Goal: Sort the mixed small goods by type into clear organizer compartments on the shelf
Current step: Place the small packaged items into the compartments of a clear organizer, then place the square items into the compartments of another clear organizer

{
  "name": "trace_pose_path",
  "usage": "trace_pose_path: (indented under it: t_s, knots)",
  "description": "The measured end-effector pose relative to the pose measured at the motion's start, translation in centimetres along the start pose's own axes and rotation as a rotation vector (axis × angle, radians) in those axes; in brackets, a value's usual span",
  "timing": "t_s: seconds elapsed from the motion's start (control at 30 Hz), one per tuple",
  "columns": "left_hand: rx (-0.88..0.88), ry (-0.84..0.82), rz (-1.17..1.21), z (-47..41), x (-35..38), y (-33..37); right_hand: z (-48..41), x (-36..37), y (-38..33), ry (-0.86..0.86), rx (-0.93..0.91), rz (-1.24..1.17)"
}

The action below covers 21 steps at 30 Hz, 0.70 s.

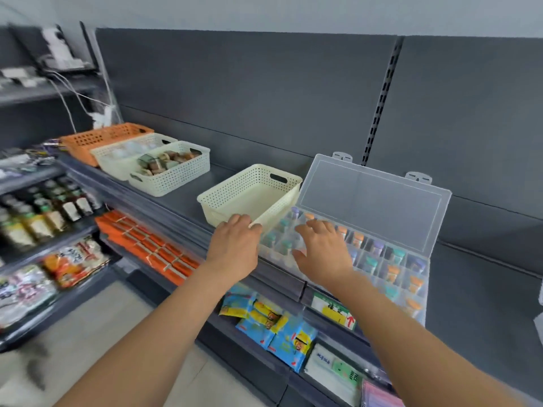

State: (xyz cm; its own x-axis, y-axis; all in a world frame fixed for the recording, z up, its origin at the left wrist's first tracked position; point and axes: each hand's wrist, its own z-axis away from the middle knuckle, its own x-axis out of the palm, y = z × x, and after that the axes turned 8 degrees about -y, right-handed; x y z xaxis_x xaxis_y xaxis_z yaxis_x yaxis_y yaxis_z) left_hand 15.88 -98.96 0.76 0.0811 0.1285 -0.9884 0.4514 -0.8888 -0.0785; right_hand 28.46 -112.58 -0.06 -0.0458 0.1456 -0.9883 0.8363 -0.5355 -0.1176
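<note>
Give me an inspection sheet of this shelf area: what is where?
Surface: dark grey shop shelf.
Job's things: clear organizer, lid open, compartments holding teal-, orange- and purple-capped items; cream basket beside it, empty.
Clutter: orange basket, pale-goods basket and packet-filled basket farther left.
Hands: left hand grips the cream basket's near rim; right hand open, fingers spread over the organizer.
Cables: white cables at back left.
Surroundings: bottles, orange packs, blue packets on lower shelves.
</note>
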Motion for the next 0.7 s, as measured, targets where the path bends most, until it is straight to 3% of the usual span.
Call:
trace_pose_path:
  t_s: [0.33, 0.7]
  knots:
    - [-0.234, -0.054, -0.002, 1.8, 1.2, -15.0, -9.7, 2.3, -12.8, -0.067, -0.240, 0.031]
    - [-0.265, -0.055, -0.005, -1.3, 2.6, -30.9, -21.4, 4.9, -24.2, -0.110, -0.277, 0.052]
